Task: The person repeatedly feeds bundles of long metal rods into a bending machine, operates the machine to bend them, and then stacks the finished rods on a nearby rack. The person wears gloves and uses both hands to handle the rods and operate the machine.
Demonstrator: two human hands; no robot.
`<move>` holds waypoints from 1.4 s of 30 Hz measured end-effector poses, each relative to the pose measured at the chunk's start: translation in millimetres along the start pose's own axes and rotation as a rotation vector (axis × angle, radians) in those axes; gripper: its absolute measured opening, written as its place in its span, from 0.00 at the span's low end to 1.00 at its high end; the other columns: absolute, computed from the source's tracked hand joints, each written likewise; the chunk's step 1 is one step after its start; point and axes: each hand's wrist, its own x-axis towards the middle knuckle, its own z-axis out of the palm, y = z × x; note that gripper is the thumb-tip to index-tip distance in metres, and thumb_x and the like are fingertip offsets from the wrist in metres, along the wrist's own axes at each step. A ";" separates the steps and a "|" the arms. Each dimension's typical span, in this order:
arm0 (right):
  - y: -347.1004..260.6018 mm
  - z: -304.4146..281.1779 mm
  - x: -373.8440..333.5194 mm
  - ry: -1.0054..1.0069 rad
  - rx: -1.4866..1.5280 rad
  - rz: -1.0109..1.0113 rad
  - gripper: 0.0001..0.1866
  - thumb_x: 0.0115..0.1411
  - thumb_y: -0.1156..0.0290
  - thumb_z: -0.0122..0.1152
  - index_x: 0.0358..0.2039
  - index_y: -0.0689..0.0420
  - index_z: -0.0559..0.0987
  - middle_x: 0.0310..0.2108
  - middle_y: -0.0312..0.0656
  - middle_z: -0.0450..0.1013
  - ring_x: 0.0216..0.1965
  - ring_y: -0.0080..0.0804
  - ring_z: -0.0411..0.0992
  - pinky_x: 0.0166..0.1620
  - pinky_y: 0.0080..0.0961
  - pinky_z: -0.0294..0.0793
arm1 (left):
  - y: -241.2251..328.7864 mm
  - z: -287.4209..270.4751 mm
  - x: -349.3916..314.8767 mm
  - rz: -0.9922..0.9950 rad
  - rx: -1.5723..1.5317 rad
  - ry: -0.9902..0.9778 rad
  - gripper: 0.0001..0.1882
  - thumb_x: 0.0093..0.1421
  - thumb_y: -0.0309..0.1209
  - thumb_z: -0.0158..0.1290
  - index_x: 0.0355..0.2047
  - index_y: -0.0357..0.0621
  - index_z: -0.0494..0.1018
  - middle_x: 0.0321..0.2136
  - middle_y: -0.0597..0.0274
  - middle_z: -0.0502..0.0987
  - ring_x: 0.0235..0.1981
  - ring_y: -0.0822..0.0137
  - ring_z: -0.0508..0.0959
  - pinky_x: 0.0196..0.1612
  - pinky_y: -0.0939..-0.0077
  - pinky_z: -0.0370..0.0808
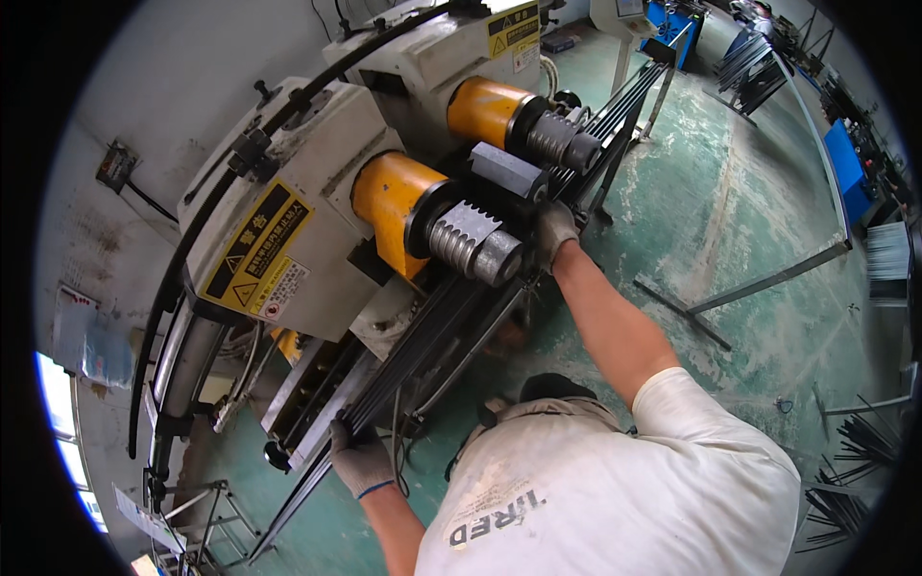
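A bundle of long dark metal bars [415, 338] runs slantwise along the front of a large pale machine [336, 144], from the lower left to the far upper right. My left hand [361, 464], in a grey knitted glove with a blue cuff, is closed round the near part of the bundle. Farther along, my right hand [555, 230] is gloved too and curls in at the bars beside a grey angular block [509, 171]. Its fingertips and whatever they grip are hidden. Two ribbed steel cylinders [475, 242] stick out of orange housings [394, 206] above the bars.
A black hose [158, 317] curves round the machine's left side. Yellow warning labels [257, 248] are on its body. A metal stand [768, 280] reaches across the green floor [711, 192] at the right. Several bundles of dark bars [836, 514] lie at the lower right.
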 end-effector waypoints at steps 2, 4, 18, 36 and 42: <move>-7.9 7.9 -14.3 -0.008 -0.059 -0.022 0.22 0.74 0.56 0.61 0.48 0.65 0.86 0.39 0.47 0.84 0.37 0.39 0.81 0.40 0.40 0.78 | 9.0 -12.1 4.1 -0.019 -0.018 -0.041 0.16 0.79 0.33 0.55 0.54 0.32 0.81 0.53 0.48 0.86 0.58 0.51 0.84 0.69 0.53 0.77; -23.3 14.7 -23.4 -0.014 -0.032 0.039 0.23 0.74 0.56 0.60 0.50 0.66 0.86 0.41 0.49 0.85 0.39 0.40 0.82 0.44 0.41 0.80 | 23.5 -11.5 2.8 -0.049 -0.024 -0.113 0.16 0.78 0.34 0.55 0.54 0.33 0.82 0.53 0.48 0.87 0.58 0.50 0.84 0.69 0.51 0.77; -12.3 3.3 -2.4 -0.165 -0.494 -0.211 0.17 0.69 0.63 0.66 0.52 0.59 0.83 0.44 0.49 0.86 0.44 0.49 0.85 0.50 0.40 0.83 | 12.9 3.8 -0.9 0.171 0.073 0.051 0.18 0.79 0.36 0.55 0.54 0.32 0.83 0.53 0.51 0.88 0.58 0.56 0.85 0.69 0.55 0.78; 98.4 -181.5 -68.3 -0.113 -0.257 0.096 0.29 0.79 0.50 0.61 0.58 0.69 0.84 0.53 0.44 0.85 0.52 0.31 0.80 0.60 0.29 0.76 | -29.1 15.2 -5.7 0.236 -0.065 -0.013 0.16 0.80 0.38 0.54 0.54 0.38 0.83 0.52 0.52 0.87 0.58 0.53 0.84 0.69 0.53 0.79; 115.4 -151.7 -92.7 -0.163 -0.288 0.230 0.34 0.77 0.45 0.63 0.57 0.70 0.85 0.52 0.51 0.86 0.52 0.35 0.82 0.59 0.30 0.77 | -65.7 45.8 -20.8 0.043 -0.114 -0.084 0.19 0.79 0.42 0.56 0.59 0.41 0.80 0.57 0.53 0.84 0.62 0.49 0.81 0.69 0.41 0.77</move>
